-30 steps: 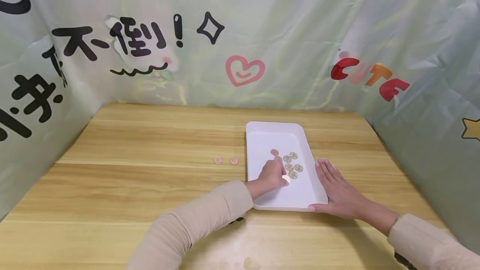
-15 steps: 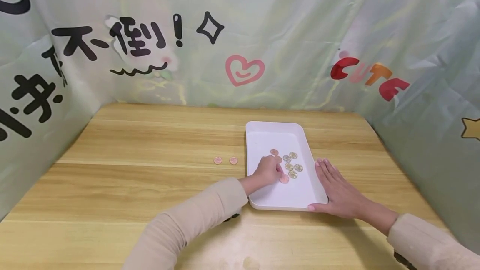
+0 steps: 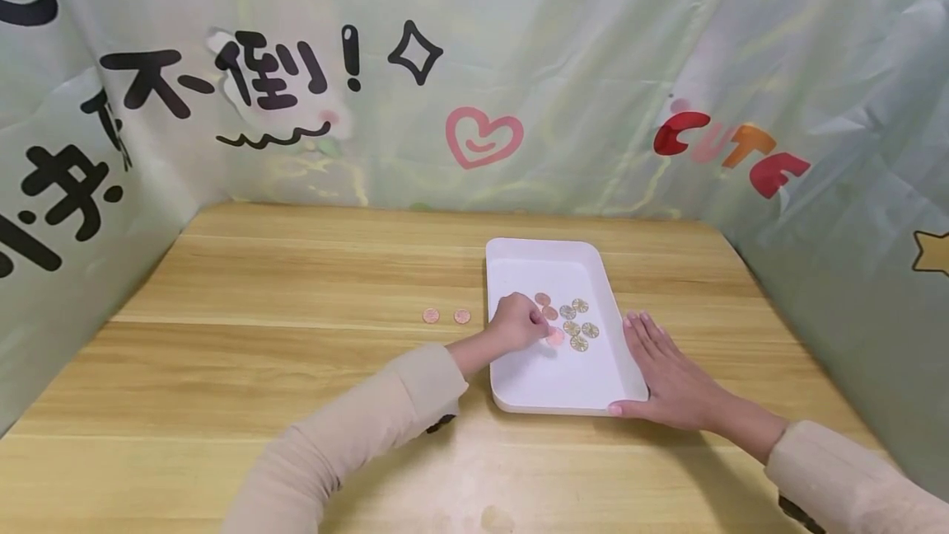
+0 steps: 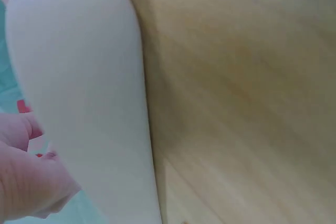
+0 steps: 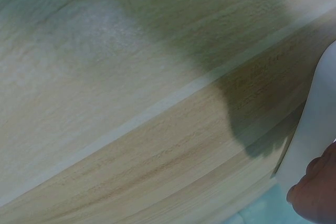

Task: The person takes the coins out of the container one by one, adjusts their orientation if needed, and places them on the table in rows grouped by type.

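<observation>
My left hand (image 3: 517, 324) is over the white tray (image 3: 519, 390) and pinches a copper-coloured coin (image 3: 555, 338) between thumb and fingertips. Just beyond that coin, two more copper coins (image 3: 543, 300) lie on the tray floor. Several gold and silvery coins (image 3: 579, 344) form a loose group to their right. With fingers straight, my right hand (image 3: 678, 381) rests against the tray's right side, its thumb at the near corner. The left wrist view has the tray's outer wall (image 4: 79, 77) in front of part of the left hand (image 4: 31, 177).
Two copper coins (image 3: 446, 316) lie side by side on the wooden table (image 3: 296, 369), left of the tray. A printed cloth (image 3: 593, 105) hangs around the table's back and sides.
The left hand, with the pinched coin, has moved left and slightly away from me, bringing the coin nearer the two copper ones. The right hand and tray have stayed put.
</observation>
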### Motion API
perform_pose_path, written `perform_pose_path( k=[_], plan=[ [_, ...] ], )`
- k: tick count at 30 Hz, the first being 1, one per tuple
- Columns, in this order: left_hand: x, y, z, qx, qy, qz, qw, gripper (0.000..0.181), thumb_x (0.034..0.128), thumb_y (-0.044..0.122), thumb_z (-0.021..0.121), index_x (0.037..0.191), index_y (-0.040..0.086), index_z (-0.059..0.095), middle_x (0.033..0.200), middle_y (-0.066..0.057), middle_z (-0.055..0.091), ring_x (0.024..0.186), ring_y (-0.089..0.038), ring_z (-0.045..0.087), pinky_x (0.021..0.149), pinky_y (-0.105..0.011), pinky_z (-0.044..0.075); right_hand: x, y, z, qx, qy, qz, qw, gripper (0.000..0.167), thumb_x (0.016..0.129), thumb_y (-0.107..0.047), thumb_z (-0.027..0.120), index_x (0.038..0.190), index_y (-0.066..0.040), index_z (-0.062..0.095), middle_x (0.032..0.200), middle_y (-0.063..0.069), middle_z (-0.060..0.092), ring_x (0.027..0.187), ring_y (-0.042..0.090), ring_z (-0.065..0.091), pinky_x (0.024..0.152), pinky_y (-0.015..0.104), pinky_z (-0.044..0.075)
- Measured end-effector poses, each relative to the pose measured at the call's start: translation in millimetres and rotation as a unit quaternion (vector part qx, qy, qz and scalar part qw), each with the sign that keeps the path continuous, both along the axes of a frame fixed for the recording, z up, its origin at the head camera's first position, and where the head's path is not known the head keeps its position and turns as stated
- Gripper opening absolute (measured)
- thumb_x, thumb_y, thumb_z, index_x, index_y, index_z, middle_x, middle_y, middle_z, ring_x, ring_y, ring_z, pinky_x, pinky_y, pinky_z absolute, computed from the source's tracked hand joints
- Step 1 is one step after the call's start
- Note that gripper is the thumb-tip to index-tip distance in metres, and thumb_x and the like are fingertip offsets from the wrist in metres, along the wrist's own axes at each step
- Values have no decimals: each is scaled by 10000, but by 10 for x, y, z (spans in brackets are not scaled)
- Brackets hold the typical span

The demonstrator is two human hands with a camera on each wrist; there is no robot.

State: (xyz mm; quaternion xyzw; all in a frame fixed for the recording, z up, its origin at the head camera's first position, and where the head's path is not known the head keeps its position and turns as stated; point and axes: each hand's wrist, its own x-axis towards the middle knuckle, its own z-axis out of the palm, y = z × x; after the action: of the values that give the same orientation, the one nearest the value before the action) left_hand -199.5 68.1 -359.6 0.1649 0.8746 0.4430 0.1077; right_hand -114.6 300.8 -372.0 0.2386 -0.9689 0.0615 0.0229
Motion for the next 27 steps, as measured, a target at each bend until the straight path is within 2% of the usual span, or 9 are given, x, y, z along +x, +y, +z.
perform_pose_path(
  k=[4,11,19,24,27],
  plan=[
    [-23,-108,59,93,-171,-17,9998,129,801,43,669,706,-38,700,725,-145,690,577,-81,464,492,-138,352,1,-6,3,-4,-21,-9,10000,1120,738,-631,623,1404,147,171,1465,348,193,1416,391,90,1030,80,-200],
    [-64,-331,118,171,-318,106,9993,131,812,94,673,777,-24,716,750,-130,689,590,-92,502,514,-163,413,2,-9,12,17,-49,-26,10000,1117,740,-626,623,1404,150,167,1464,351,188,1412,401,95,1027,78,-202],
    [-112,-564,193,187,-436,180,9987,153,844,107,646,827,-30,712,826,-193,693,575,-88,493,516,-163,402,5,0,21,-26,-83,-54,9999,1121,739,-622,627,1406,148,161,1466,351,184,1421,385,72,1022,73,-201],
    [-154,-714,192,251,-449,386,9979,158,844,127,660,805,-19,708,765,-193,675,547,-89,458,498,-176,380,2,-5,25,-36,-98,-60,9999,1122,736,-621,630,1403,152,165,1465,352,184,1417,395,79,1020,70,-201],
    [-178,-808,179,313,-541,574,9964,165,841,131,665,799,-26,692,791,-181,677,571,-105,499,520,-192,410,0,-7,28,-46,-100,-61,9999,1120,736,-619,631,1402,154,168,1465,353,184,1415,399,83,1021,70,-200]
  ],
)
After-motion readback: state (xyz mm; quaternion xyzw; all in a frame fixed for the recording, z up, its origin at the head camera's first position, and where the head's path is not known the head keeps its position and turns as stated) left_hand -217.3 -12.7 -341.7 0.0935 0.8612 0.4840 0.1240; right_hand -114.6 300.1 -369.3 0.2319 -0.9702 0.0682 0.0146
